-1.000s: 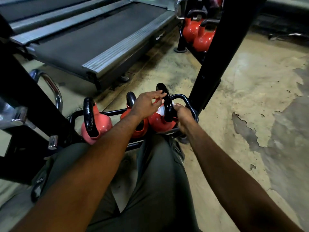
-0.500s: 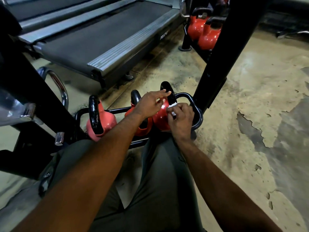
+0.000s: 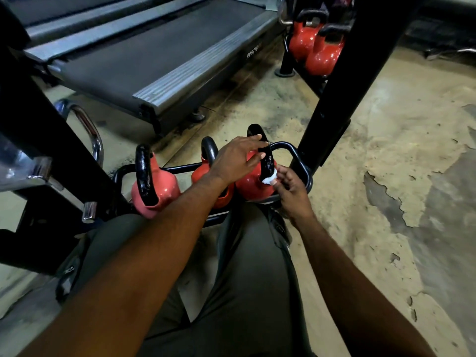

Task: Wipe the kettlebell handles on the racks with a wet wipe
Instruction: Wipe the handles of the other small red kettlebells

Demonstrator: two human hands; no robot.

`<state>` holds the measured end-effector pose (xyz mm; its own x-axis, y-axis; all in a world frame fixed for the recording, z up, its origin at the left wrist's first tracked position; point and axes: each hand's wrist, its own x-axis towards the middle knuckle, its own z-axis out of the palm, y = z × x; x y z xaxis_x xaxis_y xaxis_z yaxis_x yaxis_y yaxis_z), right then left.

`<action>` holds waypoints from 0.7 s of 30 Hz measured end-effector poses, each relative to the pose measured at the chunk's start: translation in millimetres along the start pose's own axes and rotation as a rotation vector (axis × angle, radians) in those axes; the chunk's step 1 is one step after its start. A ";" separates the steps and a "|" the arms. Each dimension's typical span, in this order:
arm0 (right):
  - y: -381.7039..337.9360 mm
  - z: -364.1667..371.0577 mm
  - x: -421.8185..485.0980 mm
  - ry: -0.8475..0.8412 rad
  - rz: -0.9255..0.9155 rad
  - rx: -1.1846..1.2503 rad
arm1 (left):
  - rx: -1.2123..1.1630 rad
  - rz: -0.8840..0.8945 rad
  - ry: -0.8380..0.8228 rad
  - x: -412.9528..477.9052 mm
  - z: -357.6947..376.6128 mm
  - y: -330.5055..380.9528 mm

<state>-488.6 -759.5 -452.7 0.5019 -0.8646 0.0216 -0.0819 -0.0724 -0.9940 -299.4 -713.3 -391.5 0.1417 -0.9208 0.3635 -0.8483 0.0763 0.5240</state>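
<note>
Head view: the rightmost kettlebell (image 3: 251, 188) on the low rack (image 3: 298, 153) serves as the landmark. Its black handle (image 3: 265, 155) stands upright. The wet wipe (image 3: 268, 179) is pressed to the handle's near leg, just above the red body. The right hand (image 3: 292, 194) pinches the wipe, its fingers (image 3: 279, 180) curled round the bunched white wad. The left hand (image 3: 238, 161) reaches over from the landmark's left. Its fingers lie straight across the upper handle, grasping nothing and apparently steadying it. To the landmark's left sits a middle kettlebell (image 3: 209, 150), and beyond that a paler one (image 3: 159, 188). A treadmill (image 3: 154, 60) lies behind the landmark, and a black upright post (image 3: 334, 86) rises just to its right.

The wad is small, so it probably cleans only a narrow strip. The far leg and the underside of the arch could be missed. A flat left hand gives little hold, so hard rubbing might rock the bell against its neighbour. The rack rail runs close beside the right hand, and a slip could nip the fingers there. The left hand may also re-soil the wiped metal.
</note>
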 end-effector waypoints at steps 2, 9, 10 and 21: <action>-9.7 -8.2 2.4 -0.081 0.045 0.057 | 0.050 0.038 -0.038 3.0 -4.6 -3.7; -34.8 -8.3 30.9 -0.177 0.105 0.011 | 0.122 0.068 -0.098 5.3 -13.2 -10.5; -30.3 -7.4 28.2 -0.134 0.088 -0.001 | 0.109 0.065 -0.094 3.3 -10.6 -9.3; -7.1 13.3 -15.1 0.286 -0.084 -0.169 | 0.056 0.048 -0.085 -2.3 -5.9 -10.7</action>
<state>-484.1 -739.3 -447.4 0.2532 -0.9548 0.1559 -0.2044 -0.2103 -0.9560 -287.7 -709.8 -393.4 0.0590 -0.9459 0.3192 -0.8807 0.1012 0.4627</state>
